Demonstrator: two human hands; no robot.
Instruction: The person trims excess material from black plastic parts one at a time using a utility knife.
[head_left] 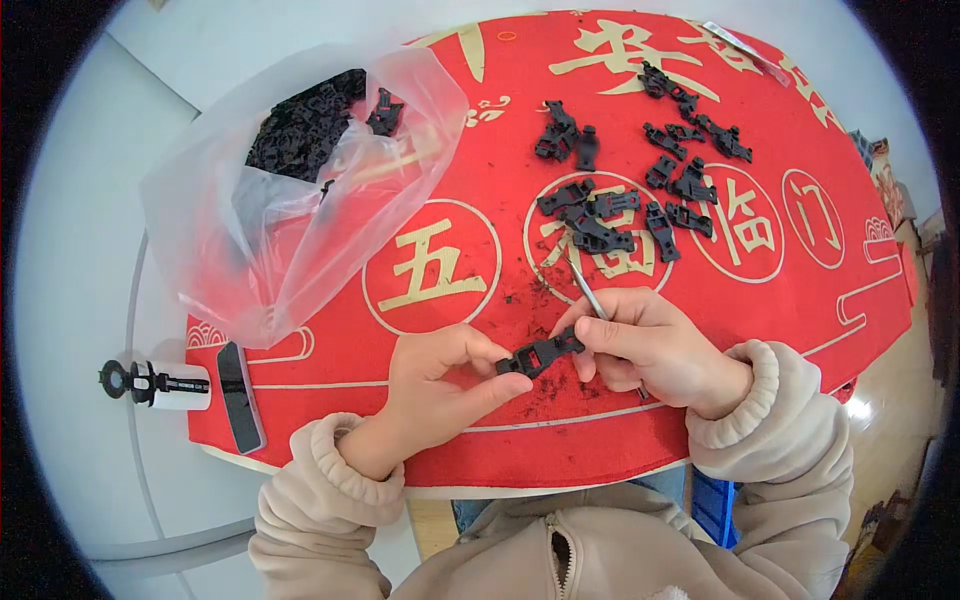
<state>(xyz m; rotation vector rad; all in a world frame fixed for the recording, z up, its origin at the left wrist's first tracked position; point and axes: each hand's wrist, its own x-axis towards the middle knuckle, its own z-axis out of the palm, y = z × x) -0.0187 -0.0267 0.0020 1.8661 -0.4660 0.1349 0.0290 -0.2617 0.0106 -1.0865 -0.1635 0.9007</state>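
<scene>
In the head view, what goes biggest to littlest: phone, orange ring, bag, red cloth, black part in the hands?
1. Red cloth
2. Bag
3. Phone and black part: close, and nearness makes this unsure
4. Orange ring

I take this for a room in a home. The pale-edged table (450,492) before me wears a bright red cloth (330,425) printed with festive gold Chinese characters (435,265). Smooth pale panels (70,300) with narrow seams stand at my left, like household cupboards, and a shiny tan floor (880,400) shows at right. Small black plastic parts (660,230), scattered beside a translucent plastic bag (200,210) of more, lend the tabletop a workshop air.
</scene>
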